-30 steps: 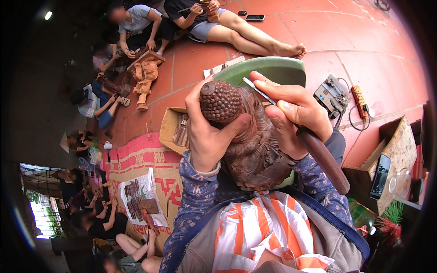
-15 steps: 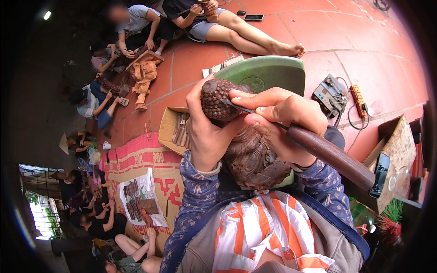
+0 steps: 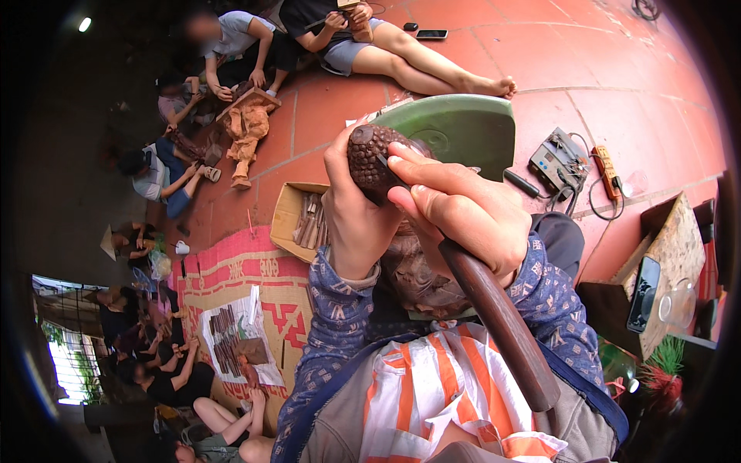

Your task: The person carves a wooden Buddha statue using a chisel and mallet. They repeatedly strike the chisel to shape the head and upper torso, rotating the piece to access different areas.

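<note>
A dark brown wooden statue lies in front of me, its far end a head covered in small round carved knobs. My left hand is wrapped round the side of this head. Closed on a carving chisel, my right hand rests against the head's other side. The chisel's long dark wooden handle points back toward my body. Its thin blade shows between my fingers at the knobs; the very tip is hard to make out. My right hand and the handle hide much of the statue's body.
Beyond the statue stands a green plastic basin. A cardboard box of tools and a patterned mat lie left. At right are a control box, a power strip and a phone. Several people sit at the left and far side.
The chisel handle has swung from pointing right to pointing back toward me, and my right hand has turned with it. The statue's head has shifted slightly right. A black handle by the control box is uncovered.
</note>
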